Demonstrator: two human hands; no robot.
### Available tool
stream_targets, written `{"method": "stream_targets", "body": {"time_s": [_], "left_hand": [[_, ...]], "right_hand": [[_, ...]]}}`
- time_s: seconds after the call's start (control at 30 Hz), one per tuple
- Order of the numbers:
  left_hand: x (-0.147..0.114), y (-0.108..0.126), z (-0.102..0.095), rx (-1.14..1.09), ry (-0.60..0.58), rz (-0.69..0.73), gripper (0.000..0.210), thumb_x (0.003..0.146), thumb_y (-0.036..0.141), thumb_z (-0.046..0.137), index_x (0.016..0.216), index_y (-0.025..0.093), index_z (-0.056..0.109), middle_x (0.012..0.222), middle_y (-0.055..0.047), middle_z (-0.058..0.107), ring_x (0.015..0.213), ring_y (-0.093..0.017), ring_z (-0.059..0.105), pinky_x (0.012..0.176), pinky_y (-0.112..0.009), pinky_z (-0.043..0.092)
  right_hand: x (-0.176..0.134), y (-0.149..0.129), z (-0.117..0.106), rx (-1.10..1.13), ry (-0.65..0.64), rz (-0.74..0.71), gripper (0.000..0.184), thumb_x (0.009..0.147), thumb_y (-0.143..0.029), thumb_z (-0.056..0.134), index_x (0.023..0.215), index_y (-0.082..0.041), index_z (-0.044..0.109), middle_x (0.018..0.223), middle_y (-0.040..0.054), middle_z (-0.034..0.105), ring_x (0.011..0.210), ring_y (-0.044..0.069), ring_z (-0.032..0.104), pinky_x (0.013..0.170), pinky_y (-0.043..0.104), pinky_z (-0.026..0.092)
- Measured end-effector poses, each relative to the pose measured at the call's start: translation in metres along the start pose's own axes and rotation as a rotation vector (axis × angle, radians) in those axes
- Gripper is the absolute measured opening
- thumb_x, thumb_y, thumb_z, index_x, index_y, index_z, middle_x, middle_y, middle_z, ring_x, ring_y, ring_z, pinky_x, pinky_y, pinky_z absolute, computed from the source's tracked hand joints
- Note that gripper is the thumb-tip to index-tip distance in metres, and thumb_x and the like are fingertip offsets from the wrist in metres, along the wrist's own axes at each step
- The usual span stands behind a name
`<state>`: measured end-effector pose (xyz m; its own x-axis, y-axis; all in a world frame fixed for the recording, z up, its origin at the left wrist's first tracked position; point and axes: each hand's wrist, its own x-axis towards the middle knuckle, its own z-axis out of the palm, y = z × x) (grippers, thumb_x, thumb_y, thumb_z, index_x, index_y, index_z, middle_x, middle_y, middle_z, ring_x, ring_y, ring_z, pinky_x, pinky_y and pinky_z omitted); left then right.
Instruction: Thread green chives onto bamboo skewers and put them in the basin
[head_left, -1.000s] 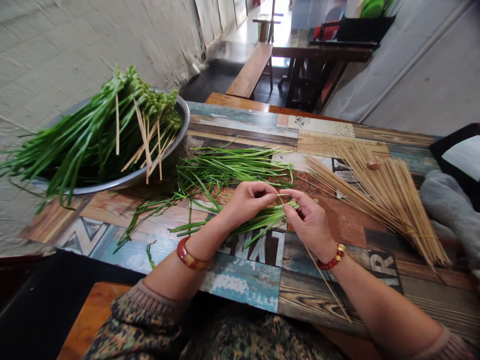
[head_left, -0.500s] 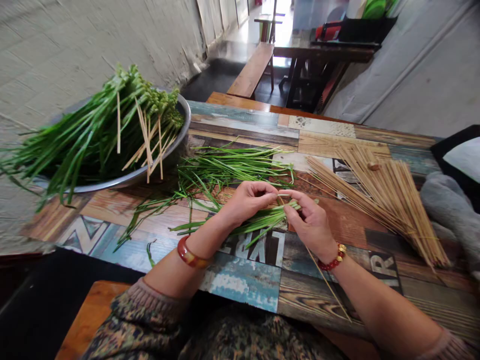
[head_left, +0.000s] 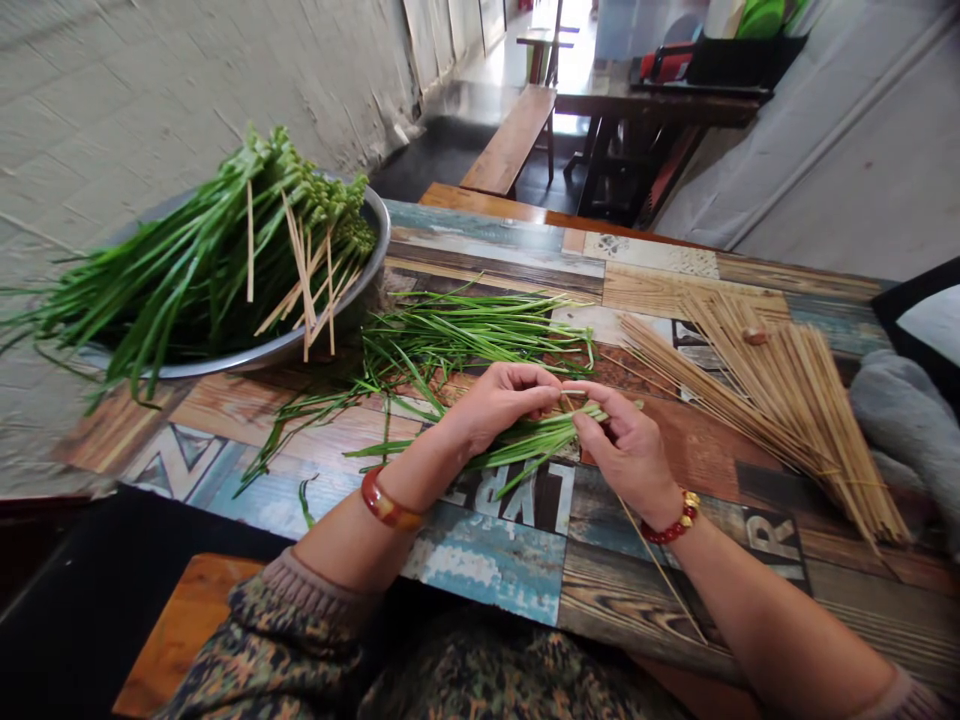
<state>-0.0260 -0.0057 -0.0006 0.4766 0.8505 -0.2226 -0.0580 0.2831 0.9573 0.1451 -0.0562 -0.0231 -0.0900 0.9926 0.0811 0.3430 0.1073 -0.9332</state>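
Observation:
Over the middle of the table my left hand (head_left: 514, 403) is closed in a pinch on a pale chive stalk (head_left: 574, 393). My right hand (head_left: 628, 440), its fingertips close to the left's, is closed on a thin bamboo skewer (head_left: 654, 552). The skewer slants from the fingertips down toward the table's front edge; its upper tip is at the stalk. A small bunch of green chives (head_left: 529, 445) lies under both hands, its pale ends by my right fingers. Beyond the hands rests a larger pile of loose chives (head_left: 480, 325).
At the left a metal basin (head_left: 379, 235) is heaped with chives (head_left: 202, 260) and skewers poking out. Several bamboo skewers (head_left: 814, 400) lie fanned at the right, beside a grey cloth-like thing (head_left: 892, 405). A bench (head_left: 514, 145) and another table stand beyond the patchwork table (head_left: 487, 565).
The whole view has shifted slightly to the right in the picture. Both hands keep nearly the same pinch on the stalk and skewer.

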Motion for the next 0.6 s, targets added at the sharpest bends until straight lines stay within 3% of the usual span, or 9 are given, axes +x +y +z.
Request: {"method": "stream_targets", "body": {"time_s": [0.6], "left_hand": [[0.0012,-0.0033,-0.0010,0.030,-0.042,0.017,0.026,0.073,0.035,0.069,0.068,0.010,0.066,0.059,0.002,0.053,0.054,-0.006,0.041,0.051,-0.020,0.028]], "right_hand": [[-0.0003,0.0030,0.0017,-0.039,0.034,-0.036,0.026,0.083,-0.023,0.054,0.107,-0.019,0.062,0.072,-0.0005,0.061,0.047,0.009,0.044,0.043,0.022,0.035]]}}
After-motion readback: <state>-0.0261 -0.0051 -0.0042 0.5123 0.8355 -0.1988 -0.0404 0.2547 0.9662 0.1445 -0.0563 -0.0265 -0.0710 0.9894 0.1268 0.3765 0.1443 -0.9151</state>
